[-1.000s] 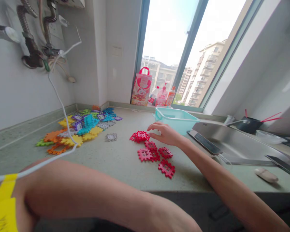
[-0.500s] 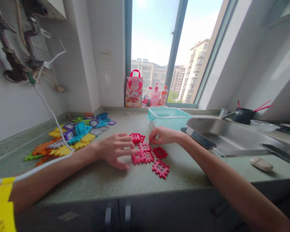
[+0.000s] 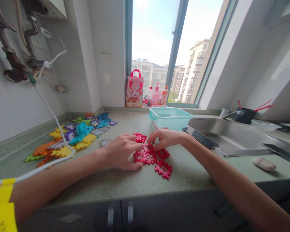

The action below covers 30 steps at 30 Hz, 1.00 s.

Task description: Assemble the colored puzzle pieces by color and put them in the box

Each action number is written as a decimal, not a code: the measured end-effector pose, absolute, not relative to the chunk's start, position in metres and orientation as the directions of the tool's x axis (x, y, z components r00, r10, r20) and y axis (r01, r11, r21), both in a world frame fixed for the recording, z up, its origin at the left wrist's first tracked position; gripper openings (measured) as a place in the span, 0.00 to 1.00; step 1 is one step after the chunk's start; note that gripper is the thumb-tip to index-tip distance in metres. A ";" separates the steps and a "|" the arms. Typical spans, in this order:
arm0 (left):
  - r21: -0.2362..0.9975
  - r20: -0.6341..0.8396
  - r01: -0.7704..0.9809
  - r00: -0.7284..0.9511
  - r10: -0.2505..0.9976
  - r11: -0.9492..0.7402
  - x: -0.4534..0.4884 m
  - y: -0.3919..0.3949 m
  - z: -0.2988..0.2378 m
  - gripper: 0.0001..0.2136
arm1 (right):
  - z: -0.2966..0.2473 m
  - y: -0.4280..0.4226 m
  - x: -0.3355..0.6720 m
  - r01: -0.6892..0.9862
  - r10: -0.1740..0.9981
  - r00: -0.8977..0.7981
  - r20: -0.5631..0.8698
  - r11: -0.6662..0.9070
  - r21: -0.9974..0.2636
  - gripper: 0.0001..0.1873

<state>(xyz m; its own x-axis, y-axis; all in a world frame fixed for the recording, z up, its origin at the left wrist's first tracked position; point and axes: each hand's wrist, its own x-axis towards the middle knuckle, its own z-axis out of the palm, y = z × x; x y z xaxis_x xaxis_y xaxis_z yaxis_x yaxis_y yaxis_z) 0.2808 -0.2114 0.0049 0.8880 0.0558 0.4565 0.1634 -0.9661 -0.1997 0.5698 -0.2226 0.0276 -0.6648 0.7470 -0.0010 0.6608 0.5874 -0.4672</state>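
Note:
Red interlocking plastic tiles with window-like openings lie flat on the counter between my hands. My left hand (image 3: 123, 151) curves round the left side of the joined red tiles (image 3: 145, 157), index finger at their upper part and thumb at the lower left edge. From the right, my right hand (image 3: 163, 138) bends its fingers down onto the upper red tile of this group, thumb and index pressing at it; the fingertips partly cover it. One red tile (image 3: 163, 169) lies loose in front. Another red tile (image 3: 139, 138) shows behind the fingers.
A pile of coloured tiles (image 3: 81, 132) lies at the left, with a grey tile (image 3: 105, 142) near my left wrist. A turquoise bin (image 3: 170, 112) stands behind my right hand. A phone (image 3: 200, 138) rests by the sink (image 3: 232, 138). A white cable (image 3: 54, 117) crosses the left side.
My left hand has moved right, against the joined red tiles. The right hand has come down onto the upper tile. A grey tile behind the left hand now shows.

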 end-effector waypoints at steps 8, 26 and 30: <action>0.086 0.690 0.277 0.677 0.258 -0.957 0.273 -0.161 0.002 0.12 | 0.033 -0.229 0.566 0.709 0.769 -0.638 -0.030 0.572 -0.412 0.19; 0.228 0.412 0.545 0.697 0.588 -0.807 0.288 -0.156 -0.011 0.38 | 0.028 -0.233 0.559 0.732 0.773 -0.635 -0.017 0.594 -0.334 0.22; 0.248 0.406 0.537 0.698 0.589 -0.807 0.288 -0.157 -0.010 0.37 | 0.029 -0.234 0.556 0.744 0.783 -0.622 -0.033 0.576 -0.338 0.23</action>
